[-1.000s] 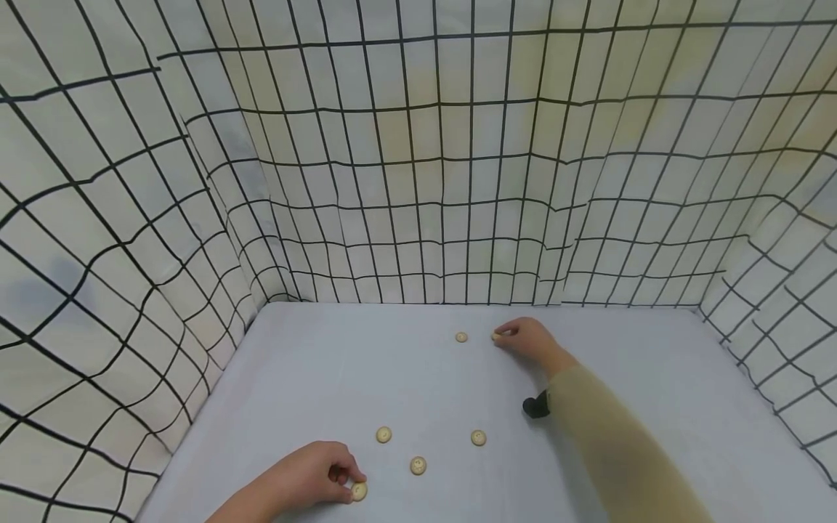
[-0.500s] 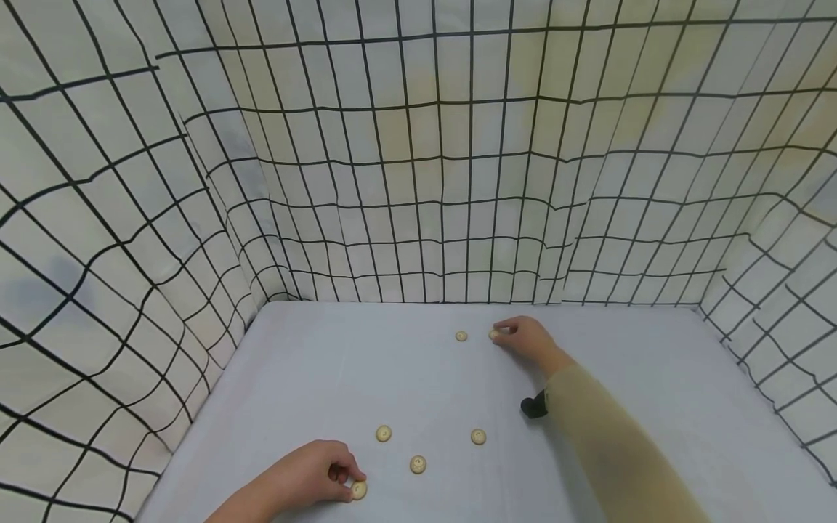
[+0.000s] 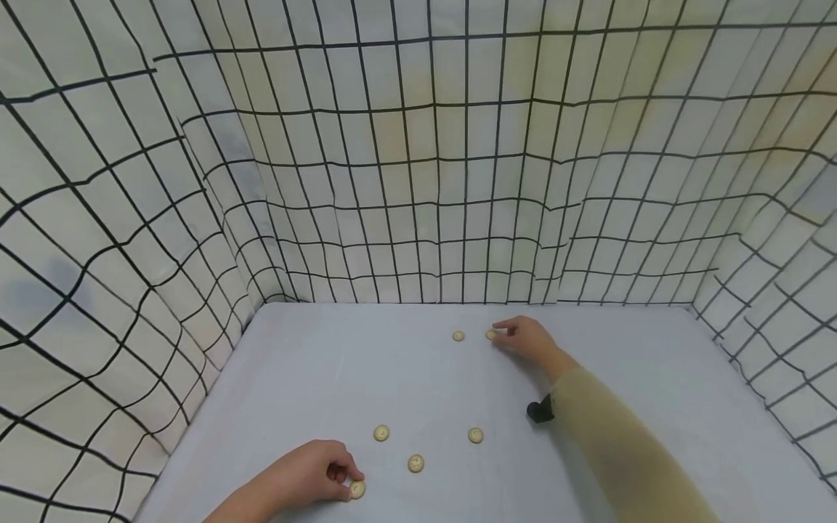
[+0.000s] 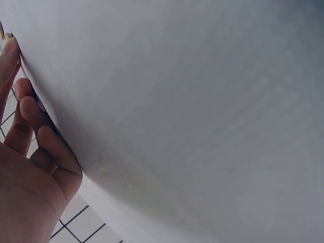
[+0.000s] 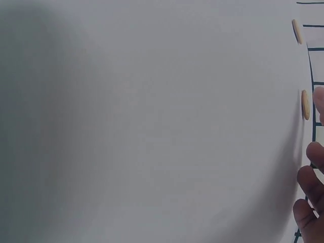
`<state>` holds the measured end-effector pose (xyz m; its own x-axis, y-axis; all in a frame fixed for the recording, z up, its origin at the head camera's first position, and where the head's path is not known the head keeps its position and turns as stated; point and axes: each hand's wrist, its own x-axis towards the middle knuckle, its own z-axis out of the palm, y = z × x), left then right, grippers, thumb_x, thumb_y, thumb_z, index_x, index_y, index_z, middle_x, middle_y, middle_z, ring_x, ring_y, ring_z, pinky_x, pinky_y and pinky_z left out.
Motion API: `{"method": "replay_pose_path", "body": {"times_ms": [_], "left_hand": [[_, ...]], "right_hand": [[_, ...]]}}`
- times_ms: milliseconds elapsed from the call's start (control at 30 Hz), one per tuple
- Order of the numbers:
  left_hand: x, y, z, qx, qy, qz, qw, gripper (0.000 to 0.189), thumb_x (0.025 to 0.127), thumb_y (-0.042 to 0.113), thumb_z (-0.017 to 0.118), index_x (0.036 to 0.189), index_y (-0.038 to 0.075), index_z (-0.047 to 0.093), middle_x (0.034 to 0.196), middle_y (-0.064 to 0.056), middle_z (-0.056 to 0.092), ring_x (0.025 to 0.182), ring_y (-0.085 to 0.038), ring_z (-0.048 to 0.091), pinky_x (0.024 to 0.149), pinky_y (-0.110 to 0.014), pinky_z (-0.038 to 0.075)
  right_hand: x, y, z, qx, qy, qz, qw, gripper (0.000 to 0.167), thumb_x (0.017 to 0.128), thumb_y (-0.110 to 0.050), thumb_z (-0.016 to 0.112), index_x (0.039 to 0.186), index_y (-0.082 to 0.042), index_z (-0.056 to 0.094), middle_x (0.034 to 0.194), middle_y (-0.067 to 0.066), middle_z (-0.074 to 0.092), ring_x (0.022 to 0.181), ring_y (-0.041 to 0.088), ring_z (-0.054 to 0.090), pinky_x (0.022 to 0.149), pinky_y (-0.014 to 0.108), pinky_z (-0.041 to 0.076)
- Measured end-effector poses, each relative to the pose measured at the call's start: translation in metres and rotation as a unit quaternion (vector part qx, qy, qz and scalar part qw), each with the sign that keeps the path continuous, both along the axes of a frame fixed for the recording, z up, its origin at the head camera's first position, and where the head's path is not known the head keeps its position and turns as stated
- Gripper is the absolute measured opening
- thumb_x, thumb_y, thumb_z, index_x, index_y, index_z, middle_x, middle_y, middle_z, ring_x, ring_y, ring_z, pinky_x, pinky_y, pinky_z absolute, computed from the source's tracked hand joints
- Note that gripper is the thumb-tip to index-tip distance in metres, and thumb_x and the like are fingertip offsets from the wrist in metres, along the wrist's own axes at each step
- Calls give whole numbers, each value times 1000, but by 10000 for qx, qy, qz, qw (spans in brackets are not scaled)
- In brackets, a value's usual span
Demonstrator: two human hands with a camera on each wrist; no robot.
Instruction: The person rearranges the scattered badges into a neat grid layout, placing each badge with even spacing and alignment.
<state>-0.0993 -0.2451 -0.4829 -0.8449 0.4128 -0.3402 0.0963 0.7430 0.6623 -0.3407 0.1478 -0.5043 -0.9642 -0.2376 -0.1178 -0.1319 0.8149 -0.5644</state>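
In the head view my left hand (image 3: 310, 472) pinches a round cream button (image 3: 357, 489) against the white table at the lower left, thumb and index finger at its edge. The left wrist view shows that hand's other fingers (image 4: 43, 126) curled, resting along the cloth. Far back on the table, my right hand (image 3: 526, 341) has thumb and index finger parted beside another button (image 3: 490, 335). That button (image 5: 305, 105) lies flat in the right wrist view, a small gap from the nearest fingertip. Left of it lies a similar button (image 3: 458, 335).
Between the hands three more buttons lie on the white tabletop (image 3: 314, 378): one button (image 3: 381, 433), a nearer button (image 3: 415, 463) and a button to the right (image 3: 475, 435). White walls with a black grid (image 3: 418, 181) stand around the table. A black strapped device (image 3: 540, 410) hangs at the right sleeve.
My right thumb and index finger have parted from the far button, which now shows more beyond the fingertips. The left hand has stayed in place; the whole view has shifted slightly.
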Motion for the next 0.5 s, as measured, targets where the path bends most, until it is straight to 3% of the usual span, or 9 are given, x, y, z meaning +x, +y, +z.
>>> {"method": "replay_pose_path", "body": {"times_ms": [300,500], "left_hand": [[1,1,0,74,2,-5,10000,16,78,17,84,89,25,76,77,7,56,70,-7,49,62,-26,40],[0,0,0,-16,36,-31,10000,16,78,18,84,89,26,76,77,7,56,70,-7,49,62,-26,41]], "right_hand": [[17,10,8,-146,-234,288,9992,40,85,-35,78,122,-23,72,93,2,60,82,19,53,68,34,45],[35,13,11,-28,-59,881,9961,34,84,-31,80,117,-24,74,90,-5,60,82,16,51,70,32,44]]}}
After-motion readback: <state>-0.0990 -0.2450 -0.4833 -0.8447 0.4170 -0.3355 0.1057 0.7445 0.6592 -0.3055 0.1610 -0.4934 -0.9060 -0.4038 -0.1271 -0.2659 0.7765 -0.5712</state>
